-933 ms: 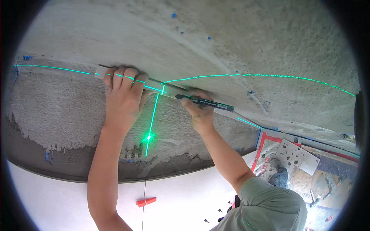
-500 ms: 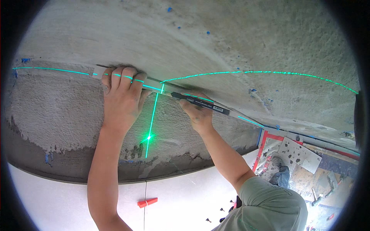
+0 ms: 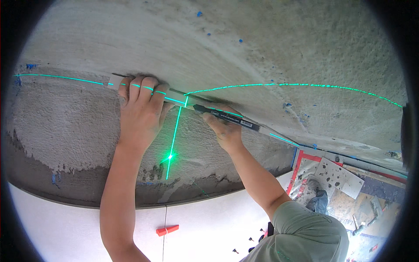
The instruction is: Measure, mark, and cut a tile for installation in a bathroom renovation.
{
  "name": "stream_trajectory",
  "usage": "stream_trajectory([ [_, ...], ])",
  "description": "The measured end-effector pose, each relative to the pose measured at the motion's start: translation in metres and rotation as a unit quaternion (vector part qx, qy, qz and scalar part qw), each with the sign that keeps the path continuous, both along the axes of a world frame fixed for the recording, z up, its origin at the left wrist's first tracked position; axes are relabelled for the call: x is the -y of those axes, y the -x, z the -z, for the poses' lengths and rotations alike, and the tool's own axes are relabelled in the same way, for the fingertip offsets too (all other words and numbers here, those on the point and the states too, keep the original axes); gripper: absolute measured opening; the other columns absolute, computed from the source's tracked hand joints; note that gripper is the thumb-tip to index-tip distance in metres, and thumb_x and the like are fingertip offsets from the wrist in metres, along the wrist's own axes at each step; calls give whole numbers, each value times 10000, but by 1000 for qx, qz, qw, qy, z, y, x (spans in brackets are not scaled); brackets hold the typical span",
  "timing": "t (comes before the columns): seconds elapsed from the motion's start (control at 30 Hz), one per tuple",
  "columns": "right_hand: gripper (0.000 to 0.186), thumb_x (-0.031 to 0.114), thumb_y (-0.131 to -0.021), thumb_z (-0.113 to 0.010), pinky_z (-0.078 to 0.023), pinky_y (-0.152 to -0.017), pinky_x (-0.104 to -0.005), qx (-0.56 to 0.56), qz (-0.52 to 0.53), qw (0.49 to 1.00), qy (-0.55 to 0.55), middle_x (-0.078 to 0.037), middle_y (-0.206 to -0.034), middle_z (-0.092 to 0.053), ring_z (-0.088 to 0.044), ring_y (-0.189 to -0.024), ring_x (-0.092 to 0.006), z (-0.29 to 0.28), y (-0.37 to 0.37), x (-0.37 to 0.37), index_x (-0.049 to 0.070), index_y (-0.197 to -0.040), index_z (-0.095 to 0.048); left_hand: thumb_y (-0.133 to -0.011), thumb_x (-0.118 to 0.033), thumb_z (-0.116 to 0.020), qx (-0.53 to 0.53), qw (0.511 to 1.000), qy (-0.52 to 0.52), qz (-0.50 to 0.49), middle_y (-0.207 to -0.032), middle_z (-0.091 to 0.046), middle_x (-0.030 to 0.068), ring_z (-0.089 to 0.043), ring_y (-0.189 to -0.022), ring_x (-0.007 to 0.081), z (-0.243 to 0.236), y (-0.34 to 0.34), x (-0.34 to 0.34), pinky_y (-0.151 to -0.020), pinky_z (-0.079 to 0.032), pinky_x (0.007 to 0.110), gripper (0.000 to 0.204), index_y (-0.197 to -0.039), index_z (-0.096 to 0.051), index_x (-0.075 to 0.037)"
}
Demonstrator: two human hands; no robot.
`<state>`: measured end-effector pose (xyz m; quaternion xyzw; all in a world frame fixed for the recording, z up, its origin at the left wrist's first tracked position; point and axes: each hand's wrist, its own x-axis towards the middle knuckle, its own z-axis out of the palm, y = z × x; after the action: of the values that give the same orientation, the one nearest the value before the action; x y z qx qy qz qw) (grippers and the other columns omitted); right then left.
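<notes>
My left hand [image 3: 142, 107] is closed over the top edge of a long, narrow light-grey strip [image 3: 178, 97], its fingers curled over and pressing it to the wall. To its right, my right hand [image 3: 226, 133] grips a flat black carpenter's pencil [image 3: 227, 117]. The pencil lies along the strip with its pale tip pointing left, close to a vertical green laser line [image 3: 175, 131]. Whether the tip touches the strip is too small to tell. A horizontal green laser line [image 3: 61, 77] crosses the strip and my left fingers.
Rough grey mortar [image 3: 74, 118] coats the wall, with large pale tiles [image 3: 87, 227] below. A red wedge-shaped piece [image 3: 167, 230] sits at the tile joint. At lower right are a stained board [image 3: 339, 177], red tape [image 3: 298, 168] and a shoe [image 3: 312, 185].
The view has shifted slightly. The pencil tip is a little closer to the vertical laser line; both hands keep their grip and the strip stays in place.
</notes>
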<state>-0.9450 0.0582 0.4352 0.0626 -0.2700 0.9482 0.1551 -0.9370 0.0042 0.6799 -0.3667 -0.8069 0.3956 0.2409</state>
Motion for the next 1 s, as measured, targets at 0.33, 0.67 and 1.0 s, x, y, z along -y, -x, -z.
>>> stream_trajectory([
  [0.33,259,170,-882,-866,-483,-717,-254,26,-23,999,-14,-15,-909,-740,-617,-807,-81,4,0,-1,19,-1068,-767,-744,-216,-855,-5,1000,9,-7,-1181,-541,84,-502,-1214,349,-1,-1,-1,-1105,-336,577,475,-1165,-664,-107],
  [0.67,226,123,-896,-842,-509,-753,-242,27,-51,998,-22,-36,-940,-759,-644,-832,-88,10,5,2,8,-1069,-754,-727,-209,-856,-1,1000,10,1,-1201,-545,94,-501,-1215,357,-2,0,0,-1093,-353,571,509,-1179,-655,-91],
  [1.0,240,84,-892,-831,-550,-808,-261,2,-3,1000,-10,-69,-970,-769,-682,-867,-118,9,7,5,-16,-1090,-738,-720,-205,-860,-4,1000,8,7,-1198,-540,94,-496,-1220,351,-2,-1,-2,-1100,-351,563,499,-1163,-664,-86],
])
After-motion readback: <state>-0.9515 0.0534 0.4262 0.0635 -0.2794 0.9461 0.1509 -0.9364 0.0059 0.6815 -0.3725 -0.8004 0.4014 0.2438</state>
